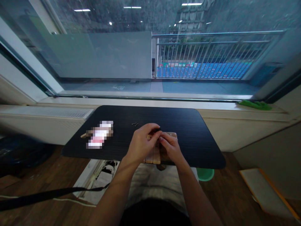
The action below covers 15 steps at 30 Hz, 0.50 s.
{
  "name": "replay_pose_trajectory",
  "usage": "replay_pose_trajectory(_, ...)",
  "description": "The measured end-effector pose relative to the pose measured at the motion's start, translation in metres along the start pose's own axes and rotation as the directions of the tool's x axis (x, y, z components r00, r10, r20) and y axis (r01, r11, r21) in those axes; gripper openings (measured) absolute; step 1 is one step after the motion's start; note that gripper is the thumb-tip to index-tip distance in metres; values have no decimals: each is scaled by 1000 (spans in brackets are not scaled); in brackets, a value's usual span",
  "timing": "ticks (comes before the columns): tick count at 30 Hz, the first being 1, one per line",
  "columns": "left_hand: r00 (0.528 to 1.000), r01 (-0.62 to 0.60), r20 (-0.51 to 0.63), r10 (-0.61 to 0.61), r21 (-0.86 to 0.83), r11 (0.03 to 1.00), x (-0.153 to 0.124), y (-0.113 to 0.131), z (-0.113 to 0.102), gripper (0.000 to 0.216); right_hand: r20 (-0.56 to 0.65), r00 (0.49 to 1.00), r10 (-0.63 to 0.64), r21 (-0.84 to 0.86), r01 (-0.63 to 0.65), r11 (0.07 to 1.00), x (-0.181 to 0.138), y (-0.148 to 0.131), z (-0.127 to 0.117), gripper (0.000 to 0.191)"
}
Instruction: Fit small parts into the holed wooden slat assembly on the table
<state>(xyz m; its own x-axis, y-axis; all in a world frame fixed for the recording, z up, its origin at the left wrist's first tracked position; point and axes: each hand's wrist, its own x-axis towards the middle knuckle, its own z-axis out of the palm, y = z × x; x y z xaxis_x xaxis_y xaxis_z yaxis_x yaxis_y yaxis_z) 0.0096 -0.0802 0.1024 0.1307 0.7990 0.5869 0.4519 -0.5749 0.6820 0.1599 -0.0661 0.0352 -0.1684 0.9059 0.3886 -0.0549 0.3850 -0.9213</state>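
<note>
My left hand (pixel 143 139) and my right hand (pixel 172 147) meet at the fingertips over a light-brown wooden piece (pixel 156 156) near the front edge of the black table (pixel 188 125). Both hands are closed, thumbs and fingers pinched together. A small dark bit shows by the left fingertips, but what the fingers hold is too hidden to name. The wooden piece has a seam along it, and its far corner shows behind my right hand. Beyond my left hand lie a few thin metal screws or nails (pixel 134 124).
A blurred-out, bright object (pixel 100 135) lies at the table's left, with a wooden stick end (pixel 83 135) beside it. The window sill (pixel 141 103) borders the far edge. A green basin (pixel 205 174) stands below right; a dark strap (pixel 58 191) crosses lower left.
</note>
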Motion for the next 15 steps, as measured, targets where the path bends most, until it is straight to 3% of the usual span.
replay_pose_trajectory(15,999,12,34,-12,7,1000,0,5,-2,13,-9,998,62,42,-61,997,0,2,1,15)
